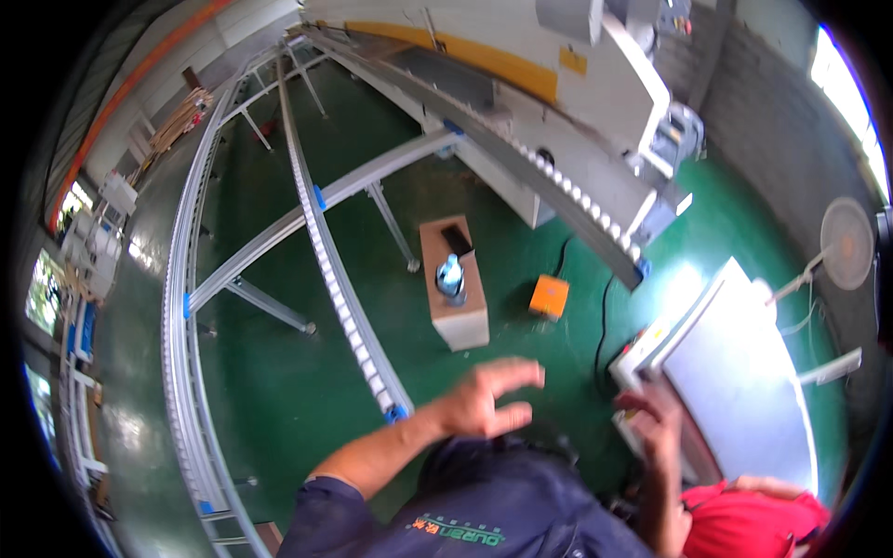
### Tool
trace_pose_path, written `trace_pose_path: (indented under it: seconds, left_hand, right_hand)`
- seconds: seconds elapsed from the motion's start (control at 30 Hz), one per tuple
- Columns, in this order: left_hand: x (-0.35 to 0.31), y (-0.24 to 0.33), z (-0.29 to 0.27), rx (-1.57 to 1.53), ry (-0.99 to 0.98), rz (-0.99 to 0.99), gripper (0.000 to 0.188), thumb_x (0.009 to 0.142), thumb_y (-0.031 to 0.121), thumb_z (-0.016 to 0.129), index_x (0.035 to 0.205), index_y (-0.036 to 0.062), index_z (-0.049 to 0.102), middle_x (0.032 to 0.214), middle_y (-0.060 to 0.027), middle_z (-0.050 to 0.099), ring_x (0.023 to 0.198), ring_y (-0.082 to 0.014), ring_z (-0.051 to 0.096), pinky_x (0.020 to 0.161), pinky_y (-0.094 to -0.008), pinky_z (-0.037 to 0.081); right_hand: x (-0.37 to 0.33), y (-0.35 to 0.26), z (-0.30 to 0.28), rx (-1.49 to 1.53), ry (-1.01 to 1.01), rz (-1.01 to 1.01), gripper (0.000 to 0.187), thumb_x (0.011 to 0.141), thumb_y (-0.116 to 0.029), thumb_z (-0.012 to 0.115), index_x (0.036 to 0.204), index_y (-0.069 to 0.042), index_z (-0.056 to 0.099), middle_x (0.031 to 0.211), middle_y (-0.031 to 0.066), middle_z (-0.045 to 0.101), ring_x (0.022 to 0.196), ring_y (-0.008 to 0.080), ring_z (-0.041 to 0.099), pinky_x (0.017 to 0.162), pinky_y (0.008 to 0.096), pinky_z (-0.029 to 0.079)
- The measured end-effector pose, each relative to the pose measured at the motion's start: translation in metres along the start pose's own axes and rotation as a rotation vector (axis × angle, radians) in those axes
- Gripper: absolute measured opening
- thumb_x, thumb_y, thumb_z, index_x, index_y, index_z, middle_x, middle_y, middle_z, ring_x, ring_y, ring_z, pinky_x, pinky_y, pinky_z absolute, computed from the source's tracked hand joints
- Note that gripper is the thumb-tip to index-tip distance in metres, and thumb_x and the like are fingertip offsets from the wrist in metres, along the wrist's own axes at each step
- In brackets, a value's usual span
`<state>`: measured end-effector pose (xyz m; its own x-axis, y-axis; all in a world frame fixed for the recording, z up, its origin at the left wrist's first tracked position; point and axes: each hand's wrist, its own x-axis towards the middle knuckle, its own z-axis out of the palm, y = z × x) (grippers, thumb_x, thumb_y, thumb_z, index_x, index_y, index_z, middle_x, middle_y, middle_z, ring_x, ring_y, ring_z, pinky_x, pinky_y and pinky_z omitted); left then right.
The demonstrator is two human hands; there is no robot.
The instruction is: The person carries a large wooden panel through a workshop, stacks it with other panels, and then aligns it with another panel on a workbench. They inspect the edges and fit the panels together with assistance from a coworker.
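Note:
My left hand is held out in front of my dark shirt, above the green floor. Its fingers and thumb are apart with nothing between them. To the right, my right hand is raised beside a white slanted control cabinet. Its fingers are a little blurred but look loosely spread, and no object shows in them. I cannot tell whether it touches the cabinet's edge. Past my left hand stands a brown-topped box with a clear bottle and a dark phone-like object on it.
A roller conveyor frame with metal legs runs away on the left. A large white and yellow machine stands ahead. An orange foot-pedal-like box with a black cable lies on the floor. A person in red is close at the lower right.

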<state>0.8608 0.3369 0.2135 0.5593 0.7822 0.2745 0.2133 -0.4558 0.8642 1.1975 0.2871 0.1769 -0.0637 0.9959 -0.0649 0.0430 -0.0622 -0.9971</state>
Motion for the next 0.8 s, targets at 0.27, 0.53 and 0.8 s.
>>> trace_pose_path:
  seconds: [0.27, 0.53, 0.8]
  left_hand:
    - [0.0, 0.105, -0.147, -0.132, 0.426, 0.339, 0.04, 0.084, 0.024, 0.067, 0.114, 0.0002, 0.057, 0.109, -0.0181, 0.065, 0.101, -0.0301, 0.064, 0.091, -0.0399, 0.051]
    - [-0.116, 0.065, -0.21, -0.185, 0.278, 0.584, 0.045, 0.086, 0.032, 0.063, 0.115, -0.0003, 0.055, 0.109, -0.0206, 0.064, 0.099, -0.0306, 0.064, 0.088, -0.0403, 0.052]
    - [0.117, 0.131, -0.231, -0.177, -0.098, 0.856, 0.05, 0.088, 0.04, 0.059, 0.117, -0.0009, 0.053, 0.108, -0.0231, 0.064, 0.096, -0.031, 0.064, 0.085, -0.0407, 0.053]
  right_hand:
    - [0.015, -0.192, -0.028, -0.607, -0.083, -1.007, 0.068, 0.089, -0.051, 0.056, 0.12, 0.01, 0.052, 0.113, 0.0179, 0.055, 0.106, 0.0275, 0.053, 0.093, 0.0375, 0.04]
    - [0.078, -0.252, -0.047, -0.815, 0.089, -1.406, 0.063, 0.089, -0.047, 0.057, 0.118, 0.008, 0.054, 0.108, 0.0166, 0.056, 0.102, 0.0265, 0.054, 0.089, 0.0367, 0.041]
    - [0.06, -0.37, -0.014, -1.062, 0.466, -1.738, 0.057, 0.089, -0.044, 0.059, 0.115, 0.007, 0.056, 0.104, 0.0152, 0.058, 0.098, 0.0255, 0.055, 0.085, 0.036, 0.042]
